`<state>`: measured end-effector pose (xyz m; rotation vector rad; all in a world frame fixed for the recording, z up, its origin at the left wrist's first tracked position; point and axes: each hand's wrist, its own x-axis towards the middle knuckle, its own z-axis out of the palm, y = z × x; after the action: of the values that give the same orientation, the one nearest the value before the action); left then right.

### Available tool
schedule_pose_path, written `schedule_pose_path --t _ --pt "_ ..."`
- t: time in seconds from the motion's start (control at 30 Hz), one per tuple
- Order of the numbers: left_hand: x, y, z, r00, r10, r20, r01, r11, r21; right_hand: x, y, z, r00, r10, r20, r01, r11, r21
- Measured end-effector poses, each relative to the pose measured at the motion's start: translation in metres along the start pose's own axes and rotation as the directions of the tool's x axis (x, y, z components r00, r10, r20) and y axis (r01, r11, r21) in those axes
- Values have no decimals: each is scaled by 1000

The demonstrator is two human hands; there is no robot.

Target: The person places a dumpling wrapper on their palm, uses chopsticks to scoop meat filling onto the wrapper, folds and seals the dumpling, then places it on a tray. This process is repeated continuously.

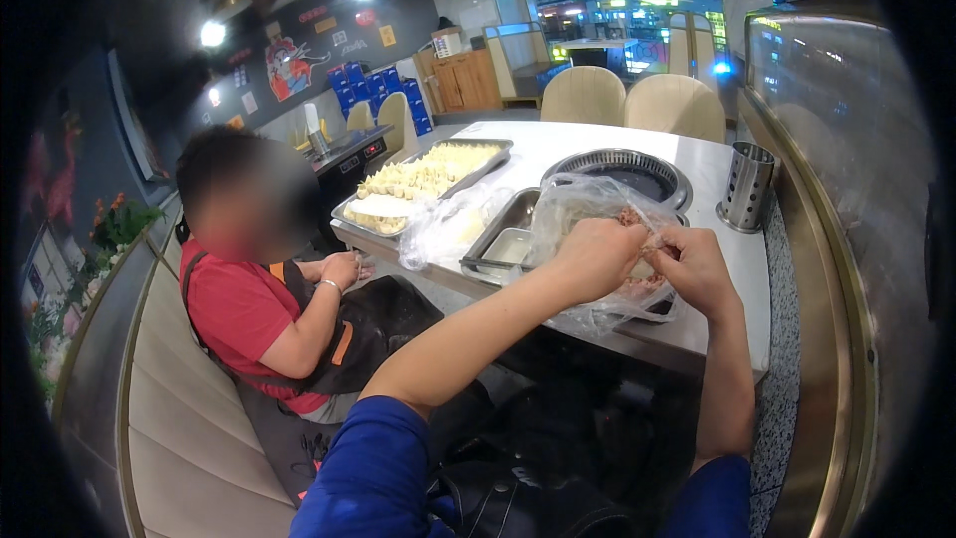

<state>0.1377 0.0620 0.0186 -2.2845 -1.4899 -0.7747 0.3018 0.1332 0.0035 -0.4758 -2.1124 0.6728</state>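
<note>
My left hand (pixel 596 255) and my right hand (pixel 697 269) meet over the near edge of the white table (pixel 717 239). Their fingertips pinch a small pale dumpling (pixel 645 265) between them, mostly hidden by the fingers. Just under and behind my hands lies a clear plastic bag (pixel 583 201) draped over pinkish minced filling (pixel 629 215). Left of the bag sits a metal pan (pixel 498 229) with a small square tub (pixel 509 245) in it. Farther left, a long metal tray (pixel 490 161) is filled with rows of folded dumplings (pixel 423 177).
A person in a red shirt and dark apron (pixel 249 309) sits on the beige bench (pixel 179 408) to my left, one hand (pixel 342 269) near the tray. A round grill (pixel 627 171) is set into the table. A perforated metal holder (pixel 747 185) stands at right beside a glass partition (pixel 836 139).
</note>
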Motion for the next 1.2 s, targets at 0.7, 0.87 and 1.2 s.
schedule_pose_path --t 0.7,0.87,1.2 --pt "-7 -8 -38 993 80 85 -71 992 -101 7 -32 13 994 107 1 -107 992 67" --pt "-6 -31 -49 999 36 34 -31 991 -130 27 -44 23 991 134 -10 -134 990 45" --pt "-40 -104 -64 982 135 -135 -164 958 -234 82 -80 72 981 89 173 -59 983 -172"
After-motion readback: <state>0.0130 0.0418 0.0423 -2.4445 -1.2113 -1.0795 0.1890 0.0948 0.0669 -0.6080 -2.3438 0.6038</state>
